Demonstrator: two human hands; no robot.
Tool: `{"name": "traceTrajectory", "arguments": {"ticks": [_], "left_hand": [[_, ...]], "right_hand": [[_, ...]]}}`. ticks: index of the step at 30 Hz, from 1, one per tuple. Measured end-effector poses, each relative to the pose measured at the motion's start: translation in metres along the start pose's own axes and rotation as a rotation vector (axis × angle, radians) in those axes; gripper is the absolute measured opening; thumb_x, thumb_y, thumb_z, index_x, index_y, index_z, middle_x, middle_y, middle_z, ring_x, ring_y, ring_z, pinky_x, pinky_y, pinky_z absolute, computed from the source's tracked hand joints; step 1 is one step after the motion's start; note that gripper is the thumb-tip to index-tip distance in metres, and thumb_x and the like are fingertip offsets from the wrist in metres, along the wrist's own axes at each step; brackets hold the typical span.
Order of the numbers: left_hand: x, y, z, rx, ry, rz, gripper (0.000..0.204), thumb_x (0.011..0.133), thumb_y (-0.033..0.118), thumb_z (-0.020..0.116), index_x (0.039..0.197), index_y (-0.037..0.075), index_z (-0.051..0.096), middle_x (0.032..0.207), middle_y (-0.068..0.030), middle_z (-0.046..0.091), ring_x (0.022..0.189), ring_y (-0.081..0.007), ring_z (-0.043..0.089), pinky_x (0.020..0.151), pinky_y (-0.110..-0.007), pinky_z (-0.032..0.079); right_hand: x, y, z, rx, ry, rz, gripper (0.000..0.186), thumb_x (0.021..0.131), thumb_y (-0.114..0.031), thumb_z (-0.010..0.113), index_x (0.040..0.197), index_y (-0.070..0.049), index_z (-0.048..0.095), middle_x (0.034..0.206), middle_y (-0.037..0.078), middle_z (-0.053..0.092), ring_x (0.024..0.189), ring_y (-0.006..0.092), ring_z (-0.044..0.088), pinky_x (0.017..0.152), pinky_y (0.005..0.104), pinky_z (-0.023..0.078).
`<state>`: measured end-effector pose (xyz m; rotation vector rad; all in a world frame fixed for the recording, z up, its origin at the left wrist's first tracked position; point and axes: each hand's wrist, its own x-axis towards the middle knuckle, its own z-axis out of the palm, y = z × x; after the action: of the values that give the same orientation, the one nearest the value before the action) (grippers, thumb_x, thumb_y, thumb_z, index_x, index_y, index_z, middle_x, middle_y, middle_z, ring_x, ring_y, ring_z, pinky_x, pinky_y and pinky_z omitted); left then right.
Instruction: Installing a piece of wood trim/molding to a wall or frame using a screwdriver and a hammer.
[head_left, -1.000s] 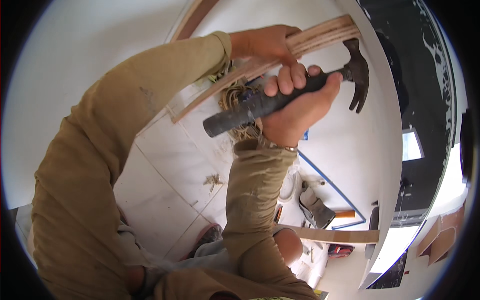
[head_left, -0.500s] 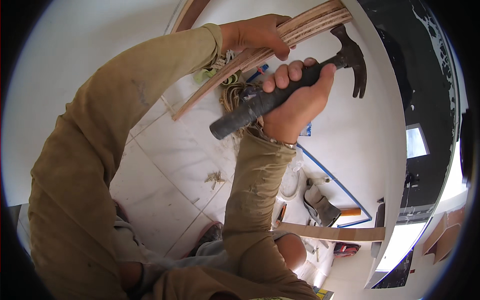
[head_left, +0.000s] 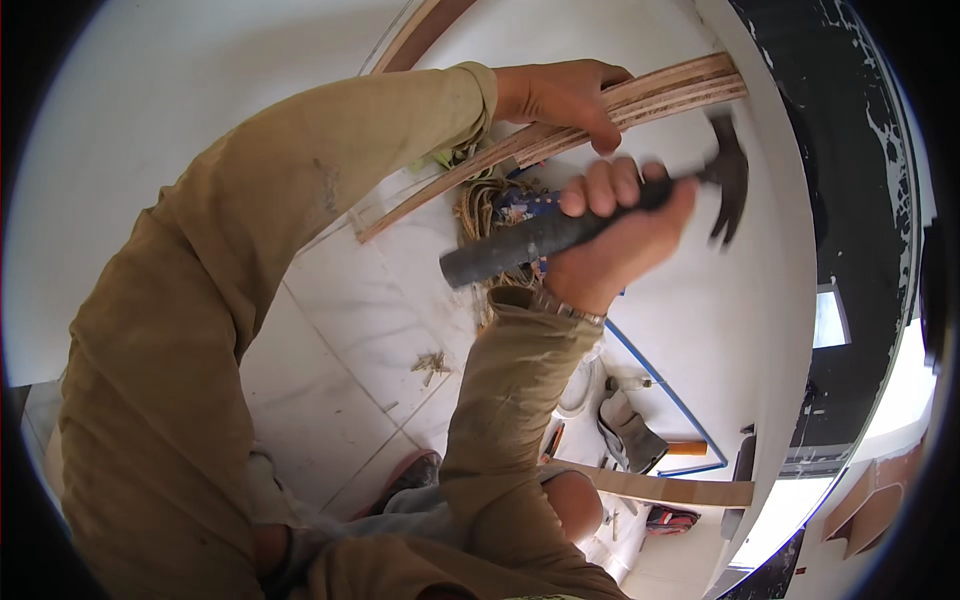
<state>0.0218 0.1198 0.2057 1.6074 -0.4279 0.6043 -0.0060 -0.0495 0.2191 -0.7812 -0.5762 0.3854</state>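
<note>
My left hand (head_left: 572, 98) is wrapped round a bundle of long, layered wooden strips (head_left: 680, 90), thumb on the near side. The strips slant from the lower left up to the white panel at the right, where their cut ends show. In my right hand (head_left: 622, 225) is a claw hammer (head_left: 520, 240), its dark taped handle crossing my palm and its butt pointing left. The hammer's dark head, slightly blurred, is beyond my thumb, just below the strips' right end. A gap shows between the fist and the strips.
Coiled rope (head_left: 478, 208) lies on the tiled floor (head_left: 330, 300) behind my right wrist. Small wooden pegs or scraps (head_left: 430, 366) are scattered nearby. A blue metal frame (head_left: 665, 385), a grey boot-like object (head_left: 630, 432) and a wooden crosspiece (head_left: 670, 488) are at the lower right.
The hammer has dropped away from the strips' end, with my right hand shifting slightly right and down. My left hand and the strips now appear further right and lower.
</note>
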Motion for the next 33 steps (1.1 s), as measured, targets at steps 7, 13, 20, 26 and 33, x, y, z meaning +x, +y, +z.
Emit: {"name": "traceTrajectory", "arguments": {"ticks": [7,13,20,26,33], "left_hand": [[0.004,-0.004,0.001,-0.022,-0.012,-0.106,0.063,0.065,0.009,0.076,0.124,-0.004,0.057,0.104,-0.0117,0.065,0.100,-0.0215,0.062,0.092,-0.035,0.051],[0.006,-0.007,-0.012,0.083,-0.012,-0.033,0.065,0.065,0.015,0.077,0.125,-0.001,0.058,0.116,-0.0121,0.061,0.102,-0.0208,0.061,0.096,-0.035,0.049],[-0.004,0.014,-0.018,0.081,-0.105,-0.248,0.062,0.067,0.012,0.078,0.125,-0.001,0.059,0.113,-0.0106,0.064,0.104,-0.0207,0.062,0.096,-0.035,0.049],[-0.004,0.014,-0.026,0.109,0.023,-0.350,0.058,0.071,0.008,0.079,0.124,-0.002,0.061,0.113,-0.0135,0.068,0.104,-0.0233,0.066,0.097,-0.035,0.050],[0.013,-0.003,-0.020,0.034,-0.142,-0.120,0.072,0.064,0.023,0.083,0.129,0.002,0.060,0.119,-0.0108,0.067,0.111,-0.0215,0.062,0.101,-0.035,0.048]], "right_hand": [[-0.006,0.002,-0.003,0.051,0.074,-0.154,0.039,0.103,-0.052,0.039,0.092,-0.015,0.045,0.067,0.000,0.039,0.052,0.0148,0.040,0.042,0.0330,0.038],[0.009,-0.008,0.005,-0.039,0.030,0.069,0.046,0.104,-0.057,0.038,0.092,-0.013,0.045,0.066,0.003,0.042,0.051,0.0174,0.041,0.042,0.0352,0.039],[0.008,0.000,-0.009,0.123,-0.079,0.114,0.047,0.106,-0.051,0.038,0.091,-0.008,0.046,0.062,0.006,0.045,0.044,0.0199,0.046,0.038,0.0362,0.042],[0.004,-0.001,-0.003,0.171,-0.068,0.119,0.044,0.106,-0.044,0.040,0.088,-0.005,0.046,0.059,0.007,0.046,0.038,0.0194,0.045,0.034,0.0342,0.039],[-0.040,0.000,-0.012,0.267,0.192,0.022,0.057,0.096,-0.069,0.042,0.091,-0.013,0.048,0.064,0.003,0.043,0.051,0.0187,0.045,0.044,0.0352,0.040]]}}
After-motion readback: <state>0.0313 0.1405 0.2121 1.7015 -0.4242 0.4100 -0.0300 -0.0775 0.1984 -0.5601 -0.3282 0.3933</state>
